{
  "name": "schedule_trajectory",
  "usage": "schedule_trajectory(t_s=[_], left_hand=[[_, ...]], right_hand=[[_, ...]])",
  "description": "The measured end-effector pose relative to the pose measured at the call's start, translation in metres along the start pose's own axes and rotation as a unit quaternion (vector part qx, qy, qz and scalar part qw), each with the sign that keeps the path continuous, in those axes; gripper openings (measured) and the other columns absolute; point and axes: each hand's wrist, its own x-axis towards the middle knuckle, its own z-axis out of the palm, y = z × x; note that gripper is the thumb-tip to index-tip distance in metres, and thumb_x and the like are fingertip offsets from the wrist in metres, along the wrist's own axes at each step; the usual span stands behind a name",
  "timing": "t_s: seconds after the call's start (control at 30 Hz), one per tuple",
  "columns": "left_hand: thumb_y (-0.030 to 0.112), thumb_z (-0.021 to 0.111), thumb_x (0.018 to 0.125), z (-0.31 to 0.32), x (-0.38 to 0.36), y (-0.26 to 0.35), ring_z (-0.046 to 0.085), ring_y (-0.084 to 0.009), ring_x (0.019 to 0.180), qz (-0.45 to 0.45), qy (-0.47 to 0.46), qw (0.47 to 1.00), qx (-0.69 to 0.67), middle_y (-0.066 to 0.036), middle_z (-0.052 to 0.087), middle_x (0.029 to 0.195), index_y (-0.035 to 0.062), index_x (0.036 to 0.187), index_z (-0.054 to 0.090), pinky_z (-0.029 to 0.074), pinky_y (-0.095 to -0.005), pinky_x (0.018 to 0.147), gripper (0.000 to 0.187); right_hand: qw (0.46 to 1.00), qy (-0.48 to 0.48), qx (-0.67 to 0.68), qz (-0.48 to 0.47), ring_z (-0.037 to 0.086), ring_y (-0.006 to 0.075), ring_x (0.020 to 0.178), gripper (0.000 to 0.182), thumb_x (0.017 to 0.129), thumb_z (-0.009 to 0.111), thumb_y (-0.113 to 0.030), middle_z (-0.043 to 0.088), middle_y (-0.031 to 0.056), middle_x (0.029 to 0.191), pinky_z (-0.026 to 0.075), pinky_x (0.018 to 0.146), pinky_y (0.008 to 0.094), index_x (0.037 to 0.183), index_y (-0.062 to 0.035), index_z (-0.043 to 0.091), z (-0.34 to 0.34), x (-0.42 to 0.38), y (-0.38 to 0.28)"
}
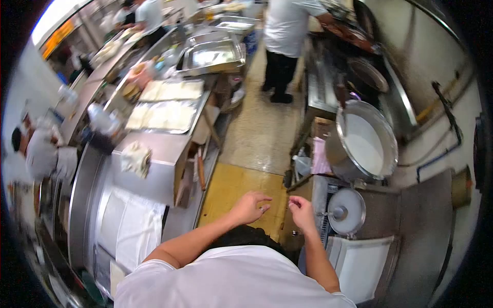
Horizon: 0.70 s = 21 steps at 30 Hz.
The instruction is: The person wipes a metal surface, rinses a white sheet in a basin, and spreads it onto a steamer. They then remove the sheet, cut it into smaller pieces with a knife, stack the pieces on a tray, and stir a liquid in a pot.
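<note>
Though 1 right hand's (303,212) grip unclear, 1 left hand (250,208), fingers loose; 1 vat (334,156).

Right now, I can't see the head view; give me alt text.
The wearer's left hand and right hand are held apart over a yellowish kitchen floor, neither visibly holding anything. A large pot with white contents stands on the right, trays of pale sheets on the left, and a co-worker ahead.

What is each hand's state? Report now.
Bare left hand: open, nothing visible in it.
Bare right hand: partly curled; can't tell if it pinches anything.
</note>
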Motion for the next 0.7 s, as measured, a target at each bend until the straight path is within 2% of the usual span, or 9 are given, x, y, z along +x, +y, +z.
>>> schedule_trajectory(t_s=[0.07,0.1,0.27,0.37,0.4,0.53,0.63,0.7], left_hand=[[0.020,0.073,0.089,-0.007,-0.012,0.004,0.065,-0.0370,0.108,-0.029,0.066,0.997,-0.009,-0.019,0.071,0.110,0.0060,0.112,0.073,0.051,-0.0432,0.096,0.027],[0.020,0.073,0.089,-0.034,-0.036,-0.011,0.065,-0.0372,0.107,-0.030,0.095,0.995,0.011,-0.019,0.071,0.110,0.0059,0.112,0.073,0.051,-0.0432,0.095,0.027],[0.020,0.072,0.090,-0.078,-0.092,-0.021,0.066,-0.0368,0.109,-0.091,0.197,0.976,0.007,-0.019,0.071,0.113,0.0045,0.113,0.073,0.051,-0.0422,0.096,0.028],[0.020,0.072,0.091,-0.106,-0.116,-0.030,0.067,-0.0346,0.109,-0.146,0.239,0.959,-0.030,-0.019,0.071,0.116,0.0034,0.115,0.072,0.051,-0.0402,0.097,0.030],[0.020,0.072,0.091,-0.115,-0.122,-0.037,0.067,-0.0337,0.109,-0.158,0.252,0.954,-0.044,-0.018,0.071,0.116,0.0034,0.116,0.072,0.051,-0.0398,0.096,0.030],[0.018,0.072,0.091,-0.160,-0.147,-0.073,0.070,-0.0285,0.105,-0.196,0.289,0.931,-0.103,-0.018,0.072,0.115,0.0028,0.116,0.072,0.053,-0.0378,0.093,0.029],[0.020,0.073,0.091,-0.201,-0.166,-0.108,0.069,-0.0291,0.102,-0.210,0.322,0.917,-0.102,-0.017,0.072,0.110,0.0024,0.117,0.071,0.053,-0.0369,0.091,0.032],[0.017,0.072,0.091,-0.227,-0.181,-0.138,0.070,-0.0277,0.099,-0.209,0.360,0.899,-0.132,-0.016,0.072,0.109,0.0023,0.117,0.071,0.054,-0.0357,0.088,0.030]], right_hand=[[0.997,-0.052,-0.016,-0.045,0.069,0.0175,0.084,0.027,0.088,0.068,-0.010,0.074,0.0109,0.096,0.055,0.080,0.0312,0.112,0.0030,0.070,-0.007,0.018,-0.024],[0.994,-0.075,-0.018,-0.073,0.069,0.0169,0.083,0.028,0.088,0.068,-0.010,0.074,0.0110,0.095,0.055,0.079,0.0313,0.113,0.0033,0.070,0.022,0.020,-0.047],[0.982,-0.160,-0.041,-0.095,0.069,0.0181,0.086,0.028,0.089,0.067,-0.010,0.074,0.0124,0.097,0.055,0.081,0.0314,0.114,0.0042,0.069,0.070,0.030,-0.095],[0.963,-0.231,-0.063,-0.122,0.068,0.0155,0.086,0.029,0.089,0.066,-0.009,0.074,0.0104,0.097,0.054,0.081,0.0293,0.115,0.0031,0.070,0.117,0.028,-0.133],[0.955,-0.256,-0.067,-0.130,0.068,0.0163,0.086,0.030,0.090,0.066,-0.011,0.074,0.0117,0.097,0.055,0.081,0.0298,0.116,0.0031,0.069,0.136,0.030,-0.143],[0.923,-0.330,-0.131,-0.150,0.070,0.0287,0.098,0.034,0.090,0.063,-0.014,0.072,0.0210,0.108,0.054,0.088,0.0380,0.119,0.0040,0.067,0.216,0.035,-0.190],[0.906,-0.357,-0.131,-0.185,0.070,0.0326,0.096,0.033,0.090,0.063,-0.015,0.072,0.0207,0.102,0.055,0.088,0.0388,0.118,0.0030,0.068,0.288,0.043,-0.228],[0.881,-0.369,-0.174,-0.238,0.068,0.0351,0.098,0.035,0.089,0.063,-0.016,0.070,0.0221,0.106,0.054,0.089,0.0409,0.119,0.0019,0.067,0.342,0.053,-0.257]])
